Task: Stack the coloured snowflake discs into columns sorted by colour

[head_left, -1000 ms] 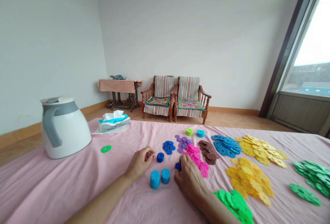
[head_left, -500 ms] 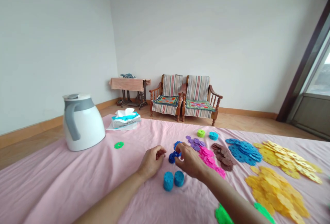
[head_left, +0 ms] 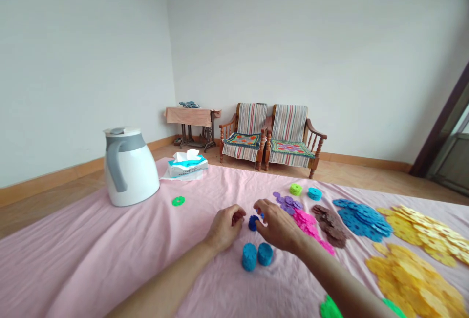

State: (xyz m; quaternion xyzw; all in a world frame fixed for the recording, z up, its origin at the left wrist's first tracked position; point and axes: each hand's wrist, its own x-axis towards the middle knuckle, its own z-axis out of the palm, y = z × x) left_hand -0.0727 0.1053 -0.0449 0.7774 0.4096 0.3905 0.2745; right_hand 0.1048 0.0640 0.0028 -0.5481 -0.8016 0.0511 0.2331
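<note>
Hidden or cropped from you

Mid-frame, your bare right hand (head_left: 276, 225) mostly hides some blue flower-shaped plastic discs (head_left: 262, 215); you cannot tell whether it grips one. Your right forearm (head_left: 333, 274) and the bottom edge hide part of a bright green disc pile (head_left: 330, 307). The print on the white-and-blue tissue box (head_left: 188, 166), left of centre, is too small to read.

Bare pink cloth (head_left: 91, 254) stretches left of the left hand (head_left: 225, 227), with 1 flat green disc (head_left: 178, 201) on it, up to a tall white jug (head_left: 132, 171). Ahead, a bare lane reaches the far edge between a tissue box (head_left: 188, 165) and a lime stack (head_left: 295, 189). The narrow gap between left and right hand (head_left: 276, 225) contains a dark blue stack (head_left: 252, 223); nearer, 2 light blue stacks (head_left: 249, 257) stand upright. Pink (head_left: 308, 224), brown (head_left: 330, 225) and yellow piles (head_left: 412, 274) obstruct the right.
</note>
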